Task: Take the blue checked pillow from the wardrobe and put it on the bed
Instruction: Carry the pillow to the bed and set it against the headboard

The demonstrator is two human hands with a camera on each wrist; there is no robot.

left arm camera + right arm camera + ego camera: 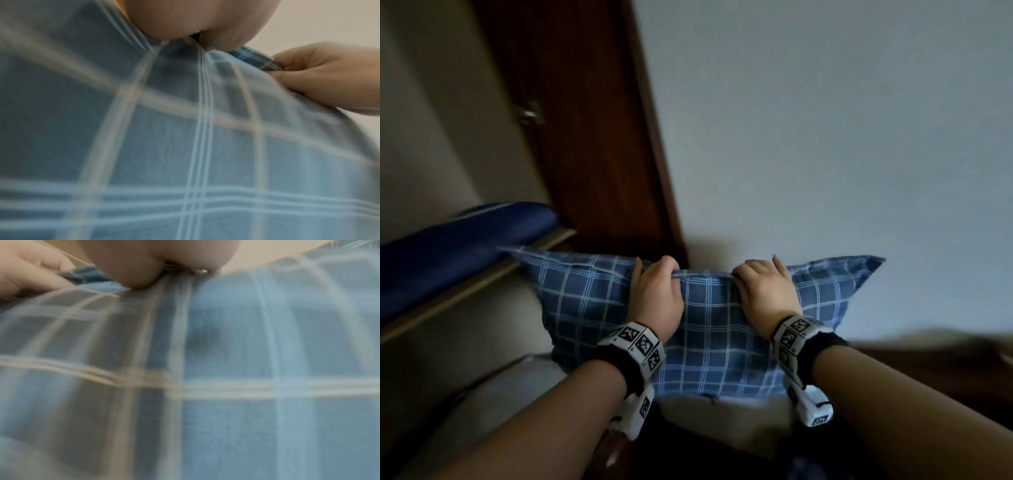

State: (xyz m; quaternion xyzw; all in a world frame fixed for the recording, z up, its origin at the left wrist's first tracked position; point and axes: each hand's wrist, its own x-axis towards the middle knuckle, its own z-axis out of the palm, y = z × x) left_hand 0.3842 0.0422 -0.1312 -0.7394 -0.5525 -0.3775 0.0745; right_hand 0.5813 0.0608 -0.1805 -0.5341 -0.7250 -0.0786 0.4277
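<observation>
The blue checked pillow (709, 325) hangs upright in the air in front of me, in the middle of the head view. My left hand (654, 291) grips its top edge left of centre, fingers curled over the seam. My right hand (763, 291) grips the same edge a little further right. In the left wrist view the checked cloth (164, 146) fills the frame, with my left palm (195, 19) at the top and my right hand (329, 76) pinching the edge. The right wrist view shows blurred checked cloth (226, 369) under my right palm (154, 261).
A dark blue folded item (458, 246) lies on a wooden shelf (482, 284) at the left. Behind it stands a dark brown door (585, 120) with a metal handle (529, 114). A pale wall (825, 120) fills the right. Pale bedding (493, 394) sits below the shelf.
</observation>
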